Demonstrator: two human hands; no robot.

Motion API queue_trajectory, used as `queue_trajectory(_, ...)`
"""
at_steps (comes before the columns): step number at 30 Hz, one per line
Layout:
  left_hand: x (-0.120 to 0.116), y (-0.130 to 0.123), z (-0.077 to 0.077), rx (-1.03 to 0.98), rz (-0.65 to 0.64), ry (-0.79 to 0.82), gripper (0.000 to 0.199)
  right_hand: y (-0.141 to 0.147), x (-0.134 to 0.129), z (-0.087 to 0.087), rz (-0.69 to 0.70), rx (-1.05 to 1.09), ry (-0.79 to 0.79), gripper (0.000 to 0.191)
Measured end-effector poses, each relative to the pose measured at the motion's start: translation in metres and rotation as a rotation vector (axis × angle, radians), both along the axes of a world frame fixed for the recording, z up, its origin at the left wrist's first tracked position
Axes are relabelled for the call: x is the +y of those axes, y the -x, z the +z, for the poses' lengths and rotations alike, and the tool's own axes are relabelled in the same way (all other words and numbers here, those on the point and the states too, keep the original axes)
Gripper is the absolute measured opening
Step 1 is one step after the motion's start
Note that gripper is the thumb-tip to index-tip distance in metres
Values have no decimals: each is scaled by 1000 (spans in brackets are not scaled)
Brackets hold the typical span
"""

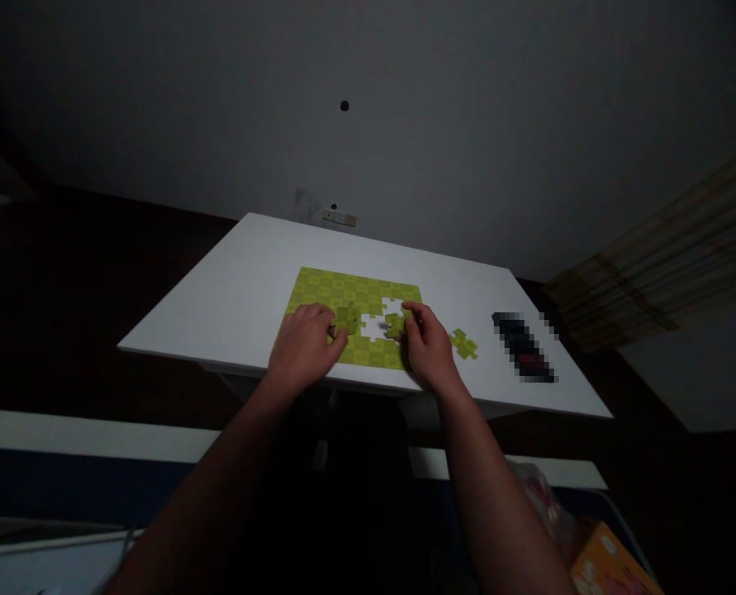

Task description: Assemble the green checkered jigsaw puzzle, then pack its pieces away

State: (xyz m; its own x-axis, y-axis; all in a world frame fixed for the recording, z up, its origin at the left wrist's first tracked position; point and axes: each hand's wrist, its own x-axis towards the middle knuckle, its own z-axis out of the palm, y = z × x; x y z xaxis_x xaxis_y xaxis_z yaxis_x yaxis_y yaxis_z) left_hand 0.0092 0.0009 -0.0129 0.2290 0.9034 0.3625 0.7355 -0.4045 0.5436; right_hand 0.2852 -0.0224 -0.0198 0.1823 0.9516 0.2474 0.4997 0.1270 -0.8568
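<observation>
Head view, only one: green jigsaw puzzle lies flat on white table, near the person's edge, mostly assembled, with an irregular white gap right of its middle. Right hand is at the right side of that gap, thumb and forefinger curled nearly together, seemingly pinching a green piece that sits tilted over the gap, not seated. Left hand rests over the puzzle's left part, fingers bent, thumb and forefinger slightly apart beside a paler patch; can't tell whether it grips a piece there or just steadies the puzzle. Step in hand, judging by this: fitting a piece at the gap. Next move would call for turning the tilted piece level, matching tabs to the gap's outline, then pressing down without shifting the pieces around it. Another loose piece lies right of the right hand, off the puzzle. Farther right on the table, a pixelated dark object, identity unclear, well clear of the work. Beyond the table, wall sockets; lower right, an orange box beside a plastic bag. In the way: both hands cover parts of the puzzle, and dim light hides the piece seams.
</observation>
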Motion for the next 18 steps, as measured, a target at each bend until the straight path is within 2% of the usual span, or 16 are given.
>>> queue_trajectory(4,-4,2,3,50,21,11,18,0,-3,-2,-28,-125,-111,54)
queue_trajectory(7,-7,1,7,108,22,33,15,-5,0,4,-2,-115,-115,63)
queue_trajectory(13,-9,-2,11,153,49,16,12,-19,29,29,230,-219,-23,41)
queue_trajectory(15,-9,-2,10,163,55,6,12,-17,41,30,296,-229,-7,40)
queue_trajectory(18,-11,-3,6,170,79,-16,12,-11,51,18,333,-230,-12,40)
